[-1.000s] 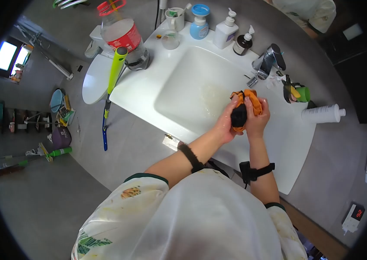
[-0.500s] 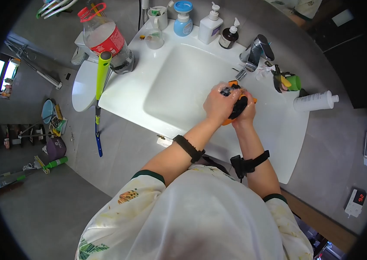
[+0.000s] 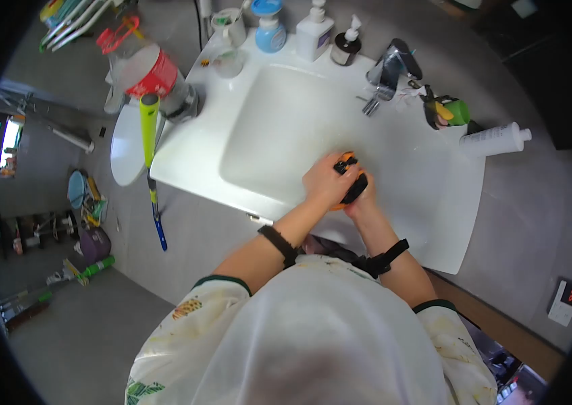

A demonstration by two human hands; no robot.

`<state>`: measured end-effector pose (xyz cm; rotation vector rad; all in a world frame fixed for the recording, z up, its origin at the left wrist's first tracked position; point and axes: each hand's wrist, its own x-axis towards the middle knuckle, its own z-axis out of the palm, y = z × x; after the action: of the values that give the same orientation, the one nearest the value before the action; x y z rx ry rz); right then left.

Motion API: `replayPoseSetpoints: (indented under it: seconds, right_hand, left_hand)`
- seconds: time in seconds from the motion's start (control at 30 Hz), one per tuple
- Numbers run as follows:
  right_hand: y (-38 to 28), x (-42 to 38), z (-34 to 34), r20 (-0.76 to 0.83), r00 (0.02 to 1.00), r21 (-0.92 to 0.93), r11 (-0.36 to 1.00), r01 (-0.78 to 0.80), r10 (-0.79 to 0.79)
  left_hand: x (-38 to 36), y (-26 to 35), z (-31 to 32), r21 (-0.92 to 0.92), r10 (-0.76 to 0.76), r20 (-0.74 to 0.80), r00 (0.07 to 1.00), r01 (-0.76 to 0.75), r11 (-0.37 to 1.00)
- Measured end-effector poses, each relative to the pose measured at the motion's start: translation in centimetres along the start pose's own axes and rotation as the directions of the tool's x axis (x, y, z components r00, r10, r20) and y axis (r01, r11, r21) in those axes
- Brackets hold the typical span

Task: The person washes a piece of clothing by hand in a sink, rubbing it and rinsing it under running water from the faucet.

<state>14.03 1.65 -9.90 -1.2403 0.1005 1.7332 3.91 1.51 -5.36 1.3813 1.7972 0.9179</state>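
Note:
Over the white sink basin [image 3: 259,128], both hands are closed around a small black and orange object [image 3: 355,190]. Its kind is not clear, since fingers and palms cover much of it. My left hand [image 3: 326,179] wraps its left side, fingers curled over the top. From the right and below, my right hand [image 3: 365,201] grips the same object. The chrome faucet [image 3: 387,73] stands behind them, its spout apart from the hands.
Along the back rim are a blue pump bottle [image 3: 270,34], a white pump bottle [image 3: 314,35], a dark pump bottle [image 3: 345,48] and a mug [image 3: 229,28]. A white bottle [image 3: 492,140] lies at right. A large red-labelled bottle [image 3: 154,75] stands left, near a lime-green handle [image 3: 149,128].
Both hands have drawn back toward my body with the black and orange object, away from the faucet spout. Water splashing over the fingers before is no longer visible.

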Motion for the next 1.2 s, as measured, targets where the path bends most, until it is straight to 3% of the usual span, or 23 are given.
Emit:
replayPoseSetpoints:
  seconds: [0.03,0.1,0.17,0.2,0.27,0.3,0.37,0.43,0.5,0.57,0.63,0.67,0.77,1.2]
  right_hand:
    - [0.1,-0.1,0.3,0.010,1.000,0.017,1.000,0.021,-0.022]
    - [0.6,-0.2,0.4,-0.079,0.995,-0.033,0.998,0.056,-0.058]
    - [0.4,-0.5,1.1,-0.081,0.994,-0.041,0.997,0.068,-0.072]
    - [0.1,-1.1,1.9,-0.034,0.993,-0.135,0.985,0.105,-0.110]
    - [-0.6,-2.6,3.0,0.111,0.979,-0.283,0.939,0.197,-0.172]
    - [-0.4,-2.6,3.1,0.104,0.977,-0.271,0.940,0.206,-0.184]
    - [0.3,-2.5,3.2,0.391,0.862,-0.309,0.836,0.453,-0.323]
    - [0.0,-3.9,3.1,0.450,0.841,-0.364,0.798,0.481,-0.302]
    - [-0.1,-4.9,2.8,0.563,0.777,-0.427,0.705,0.566,-0.283]
    - [-1.1,-4.7,1.8,0.501,0.827,-0.495,0.699,0.516,-0.256]
    - [-1.8,-3.3,-0.3,0.257,0.961,-0.451,0.867,0.212,-0.102]
    - [-2.3,-2.2,-1.7,0.203,0.979,-0.444,0.888,0.122,-0.033]
    - [-3.8,-1.3,-4.2,0.134,0.991,-0.326,0.945,0.026,0.019]
    - [-7.3,-1.3,-5.1,0.104,0.991,-0.381,0.917,0.121,-0.088]
  left_hand:
    - [0.1,-0.4,0.1,0.002,0.029,0.005,1.000,-0.029,1.000]
    - [-0.1,-1.9,0.5,-0.049,-0.094,0.034,0.995,0.096,0.994]
    - [0.2,-3.1,0.3,-0.047,-0.082,0.057,0.995,0.085,0.995]
    - [0.3,-3.4,-0.1,-0.284,-0.109,0.092,0.990,0.131,0.950]
    - [0.6,-3.4,-1.4,-0.641,-0.185,0.171,0.968,0.252,0.725]
    - [0.7,-3.1,-2.3,-0.756,-0.236,0.216,0.947,0.315,0.574]
    - [0.8,-2.6,-4.4,-0.862,-0.287,0.252,0.924,0.349,0.366]
    - [1.2,-3.6,-5.7,-0.890,-0.310,0.301,0.902,0.383,0.247]
    - [0.6,-2.6,-7.4,-0.880,-0.320,0.263,0.910,0.362,0.307]
    - [0.7,-2.8,-8.7,-0.870,-0.327,0.215,0.920,0.333,0.364]
    - [1.0,-4.4,-9.5,-0.911,-0.370,0.194,0.909,0.307,0.276]
    - [0.9,-4.6,-10.0,-0.930,-0.333,0.211,0.919,0.294,0.221]
    - [0.6,-4.8,-11.2,-0.953,-0.363,0.147,0.920,0.230,0.196]
    - [-0.6,-4.3,-11.8,-0.945,-0.338,0.143,0.930,0.230,0.232]
